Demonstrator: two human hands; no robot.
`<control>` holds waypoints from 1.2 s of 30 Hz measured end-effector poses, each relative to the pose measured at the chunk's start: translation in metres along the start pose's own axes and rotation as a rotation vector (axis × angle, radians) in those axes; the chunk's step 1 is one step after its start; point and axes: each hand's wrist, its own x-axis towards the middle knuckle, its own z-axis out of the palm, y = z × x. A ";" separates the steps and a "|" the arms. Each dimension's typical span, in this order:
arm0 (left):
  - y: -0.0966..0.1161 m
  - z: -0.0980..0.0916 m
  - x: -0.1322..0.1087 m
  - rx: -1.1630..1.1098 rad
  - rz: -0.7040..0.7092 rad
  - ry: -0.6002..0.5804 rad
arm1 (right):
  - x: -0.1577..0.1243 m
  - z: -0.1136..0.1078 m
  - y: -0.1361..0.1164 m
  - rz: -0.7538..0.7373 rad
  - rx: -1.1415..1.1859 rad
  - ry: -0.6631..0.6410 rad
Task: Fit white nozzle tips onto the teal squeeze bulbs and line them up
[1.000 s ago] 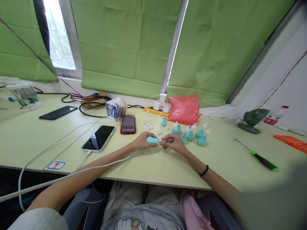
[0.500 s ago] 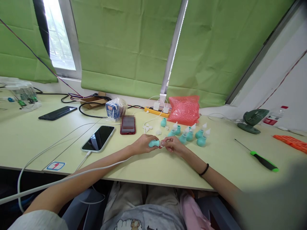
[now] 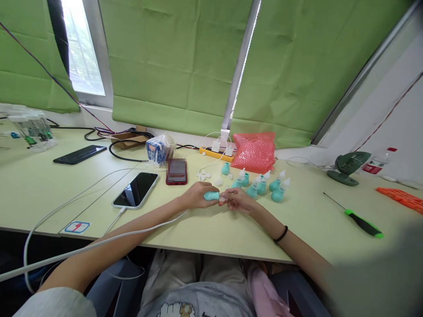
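Left hand (image 3: 197, 195) and right hand (image 3: 239, 200) are meeting at one smooth teal bulb (image 3: 211, 196).
The left hand is clamping the bulb's body, which is lying sideways over the pale yellow-green table (image 3: 205, 233); the right fingertips are pinching together on a small translucent piece (image 3: 222, 199) at its neck, and I cannot tell whether that is seated. Just beyond the right hand, matching teal bulbs, most with clear pointed nozzles, are standing in a cluster (image 3: 277, 195). Behind, an open-necked teal bulb (image 3: 225, 168) is standing near a red bubble-wrap pouch (image 3: 254, 152). Well to the right, a green-and-black screwdriver (image 3: 363, 223) is lying.
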 end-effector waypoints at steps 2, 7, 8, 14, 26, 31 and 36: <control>-0.005 -0.007 0.004 -0.040 -0.090 0.147 | 0.003 0.005 -0.003 -0.078 0.020 0.082; -0.023 -0.022 0.011 -0.171 -0.369 0.532 | 0.027 0.014 -0.010 -0.404 -0.438 0.345; -0.026 -0.023 0.012 -0.225 -0.406 0.553 | 0.034 0.016 -0.011 -0.468 -0.629 0.373; -0.033 -0.022 0.013 -0.563 -0.446 0.584 | 0.083 0.027 -0.010 -0.517 -1.464 0.355; -0.020 -0.025 0.011 -0.800 -0.357 0.198 | 0.054 0.011 -0.014 -0.662 -1.752 0.222; -0.019 -0.020 0.009 -0.795 -0.371 0.052 | 0.010 -0.001 0.000 -0.755 -1.444 0.348; -0.018 -0.014 0.008 -0.718 -0.337 -0.051 | -0.004 -0.003 0.004 -0.621 -0.587 0.436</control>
